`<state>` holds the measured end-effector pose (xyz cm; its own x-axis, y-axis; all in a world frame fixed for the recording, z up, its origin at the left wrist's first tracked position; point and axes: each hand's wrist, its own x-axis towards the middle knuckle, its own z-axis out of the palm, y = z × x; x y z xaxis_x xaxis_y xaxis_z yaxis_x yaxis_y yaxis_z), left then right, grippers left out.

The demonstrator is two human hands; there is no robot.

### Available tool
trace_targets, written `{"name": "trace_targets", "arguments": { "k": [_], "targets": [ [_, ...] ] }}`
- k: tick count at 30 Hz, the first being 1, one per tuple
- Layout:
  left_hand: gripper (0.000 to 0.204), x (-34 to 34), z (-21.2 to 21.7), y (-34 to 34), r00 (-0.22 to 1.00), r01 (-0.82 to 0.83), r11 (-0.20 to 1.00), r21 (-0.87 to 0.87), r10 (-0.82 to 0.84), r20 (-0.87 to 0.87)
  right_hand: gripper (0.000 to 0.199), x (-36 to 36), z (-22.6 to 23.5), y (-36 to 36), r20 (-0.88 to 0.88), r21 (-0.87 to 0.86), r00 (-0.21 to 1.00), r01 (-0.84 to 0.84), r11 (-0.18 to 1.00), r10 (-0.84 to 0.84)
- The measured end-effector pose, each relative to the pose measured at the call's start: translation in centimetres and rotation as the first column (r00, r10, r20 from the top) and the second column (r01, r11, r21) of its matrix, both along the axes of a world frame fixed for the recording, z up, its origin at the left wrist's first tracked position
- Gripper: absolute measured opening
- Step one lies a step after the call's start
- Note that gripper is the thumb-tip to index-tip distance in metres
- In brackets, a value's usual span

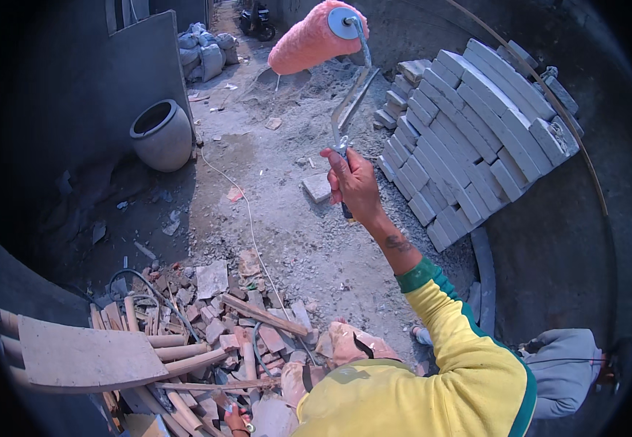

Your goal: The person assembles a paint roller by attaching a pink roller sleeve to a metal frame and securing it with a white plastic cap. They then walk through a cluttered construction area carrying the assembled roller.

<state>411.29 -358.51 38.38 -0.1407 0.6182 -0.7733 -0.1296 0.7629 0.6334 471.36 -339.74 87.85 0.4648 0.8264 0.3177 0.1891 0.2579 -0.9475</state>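
In my right hand (356,186) is the dark handle of a paint roller, held up in front of me with the fingers wrapped round it. The paint roller (317,40) has a fluffy pink sleeve on a bent metal frame, tilted up to the left. Its sleeve is in the air, touching nothing. Low in the view, my left hand (237,420) shows only in part, next to my yellow sleeve and above the rubble. Its fingers look closed around a small brownish thing that I cannot make out.
Grey blocks (469,138) are stacked at the right. Broken bricks (276,339), wooden poles and a board (90,355) lie at the lower left. A round pot (162,138) stands by the left wall. A thin cable (239,197) crosses the ground. Sacks (210,54) sit farther off.
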Motion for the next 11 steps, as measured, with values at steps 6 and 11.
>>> {"name": "trace_targets", "arguments": {
  "k": [6, 11],
  "targets": [
    [0.02, 10.9, -1.6, 5.7, 0.933, 0.354, 0.907, -0.23, -0.361, 0.014, 0.04, 10.7, 8.4, 1.8, 0.206, 0.367, 0.952, 0.14, 0.92, -0.227],
    [0.029, 21.0, -5.2, 8.9, 0.875, 0.474, 0.817, -0.329, -0.478, 0.072, 0.033, 21.2, 5.3, 8.2, 0.273, 0.497, 0.913, 0.136, 0.857, -0.303]
  ]
}}
